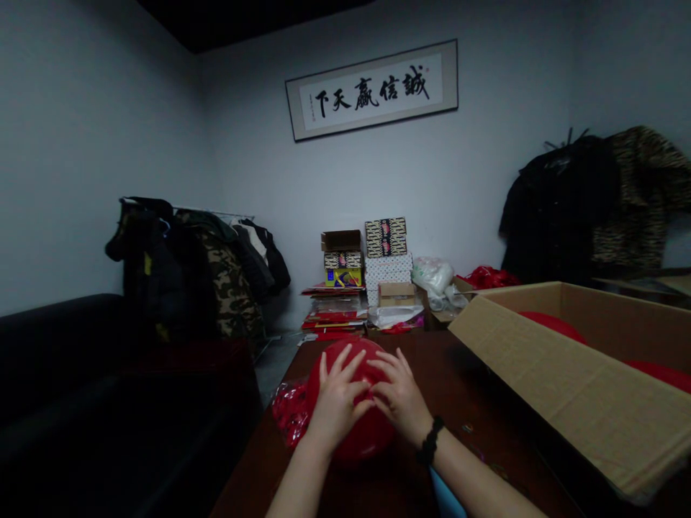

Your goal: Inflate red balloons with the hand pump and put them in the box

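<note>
A round, glossy red balloon (pixel 363 439) is in front of me above the dark table. My left hand (pixel 341 392) lies on its left side, thumb and forefinger pinched together at the middle and the other fingers spread over the surface. From the right, my right hand (pixel 399 396) meets it, also pinching at the balloon's middle, where the neck seems to be. The fingertips hide most of that spot. A black band (pixel 430 440) circles my right wrist. Left of the balloon lies a clear plastic bag (pixel 290 411) of red pieces.
An open cardboard box (pixel 561 381) with red round things inside stands at the right. Beneath my right forearm shows a blue object (pixel 447 496). Small bits lie on the brown table (pixel 432 360). Stacked boxes (pixel 386 266) stand behind, and a black sofa (pixel 65 403) at the left.
</note>
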### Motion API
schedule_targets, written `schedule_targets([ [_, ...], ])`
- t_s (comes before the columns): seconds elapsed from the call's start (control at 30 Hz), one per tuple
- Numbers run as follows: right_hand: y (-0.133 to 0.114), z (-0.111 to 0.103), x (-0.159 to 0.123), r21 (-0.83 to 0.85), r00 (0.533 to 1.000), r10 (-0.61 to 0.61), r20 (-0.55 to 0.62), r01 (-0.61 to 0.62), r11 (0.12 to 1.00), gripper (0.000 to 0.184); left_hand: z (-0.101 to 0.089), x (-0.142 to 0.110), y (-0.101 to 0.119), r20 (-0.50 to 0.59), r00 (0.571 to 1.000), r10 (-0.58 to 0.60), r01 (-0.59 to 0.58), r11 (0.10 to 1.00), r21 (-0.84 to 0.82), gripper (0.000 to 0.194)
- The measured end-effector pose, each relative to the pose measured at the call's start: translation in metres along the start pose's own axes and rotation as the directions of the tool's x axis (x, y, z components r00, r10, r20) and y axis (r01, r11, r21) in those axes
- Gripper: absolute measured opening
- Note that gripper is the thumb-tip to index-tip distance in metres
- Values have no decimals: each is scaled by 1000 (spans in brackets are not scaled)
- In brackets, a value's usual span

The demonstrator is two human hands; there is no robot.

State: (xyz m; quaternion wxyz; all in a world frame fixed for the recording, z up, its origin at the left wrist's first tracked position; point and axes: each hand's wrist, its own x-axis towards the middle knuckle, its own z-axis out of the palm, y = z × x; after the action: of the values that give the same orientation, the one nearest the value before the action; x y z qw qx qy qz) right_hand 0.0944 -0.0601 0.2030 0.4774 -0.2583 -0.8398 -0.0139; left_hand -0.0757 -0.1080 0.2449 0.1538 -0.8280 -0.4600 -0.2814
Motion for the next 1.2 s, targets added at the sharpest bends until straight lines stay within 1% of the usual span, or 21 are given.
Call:
schedule_targets([
  [0.07,-1,-1,0,17,999,-20,25,20,1000,15,-4,3,-2,6,1000,30,-30,999,-12,18],
  [0.13,-2,-1,0,64,999,3,46,-5,998,19,-7,5,-4,6,998,55,-55,998,-12,14],
  [0.17,-3,-1,0,94,998,36,50,-41,995,21,-8,6,-4,5,998,64,-64,998,-6,13],
  [0.23,-5,2,1,161,989,142,48,-148,976,24,-10,6,-4,-6,997,73,-73,997,11,12],
  [0.3,-5,6,2,224,962,269,42,-272,936,19,-9,6,-2,-32,997,72,-72,997,20,14],
  [0.37,-3,9,4,280,926,375,54,-374,884,14,-6,4,0,-62,996,67,-67,998,15,16],
  [0.47,0,9,6,346,886,453,97,-457,820,12,0,1,5,-85,995,61,-61,998,9,17],
  [0.57,1,6,6,388,872,475,114,-480,787,7,4,2,8,-90,994,62,-61,998,16,15],
  [0.67,1,6,5,416,852,516,84,-501,759,10,4,4,11,-96,992,77,-75,997,19,16],
  [0.73,0,8,4,434,830,555,61,-523,734,10,5,5,13,-107,990,95,-92,995,32,16],
  [0.9,-4,14,3,473,765,644,24,-576,667,11,12,6,17,-201,970,140,-126,989,81,16],
  [1.0,-5,14,5,495,744,668,-4,-579,648,15,16,7,17,-248,954,169,-143,983,118,19],
  [1.1,-4,13,7,524,726,687,-24,-577,627,17,19,8,18,-290,940,178,-135,978,161,20],
  [1.2,-5,13,6,572,695,719,-22,-581,579,18,20,9,21,-330,929,170,-118,978,173,19],
])
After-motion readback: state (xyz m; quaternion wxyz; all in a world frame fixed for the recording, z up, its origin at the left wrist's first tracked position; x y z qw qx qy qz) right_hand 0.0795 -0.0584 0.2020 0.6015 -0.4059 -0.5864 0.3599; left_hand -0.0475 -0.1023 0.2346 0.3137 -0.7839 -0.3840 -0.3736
